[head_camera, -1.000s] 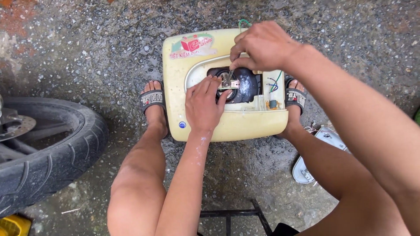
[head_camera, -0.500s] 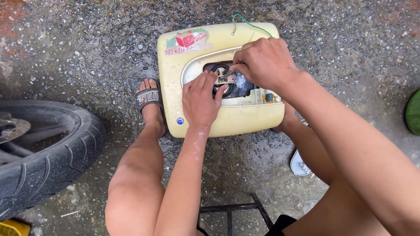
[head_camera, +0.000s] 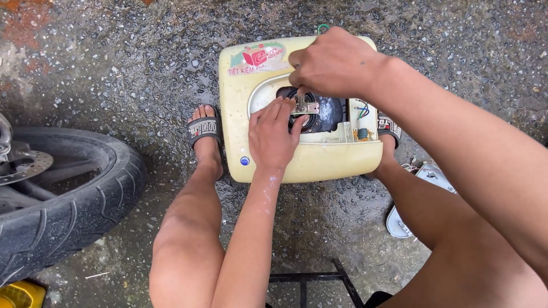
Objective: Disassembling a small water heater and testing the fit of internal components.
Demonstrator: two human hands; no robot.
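The left hand (head_camera: 273, 137) is lying flat over the open front of the cream-coloured appliance casing (head_camera: 297, 162), its fingertips pressing against a small metal bracket (head_camera: 306, 107) that is sitting across a dark round flange (head_camera: 328, 111) in the opening. The right hand (head_camera: 331, 63) is curling down from above with its fingers bunched together, pinching something at the bracket; it may be a screw or a short tool, but the knuckles are covering it and I cannot tell which.

The casing is lying on its back on the wet gravelled ground (head_camera: 114, 68), between the person's two sandalled feet. It looks like a rigid plastic shell, bulky and likely fairly heavy, with smooth rounded sides that are probably slippery in the wet; the squared lower edge and the rim of the opening are looking like the safest holds. The bracket is small, stiff and easy to drop. Thin coloured wires (head_camera: 362, 111) at the right of the opening are looking delicate and best left unpulled.

A motorcycle tyre (head_camera: 68, 199) is cut off at the left edge, a black metal frame (head_camera: 308, 279) is only partly showing below, and a pale object (head_camera: 425, 182) beside the right leg is half hidden.
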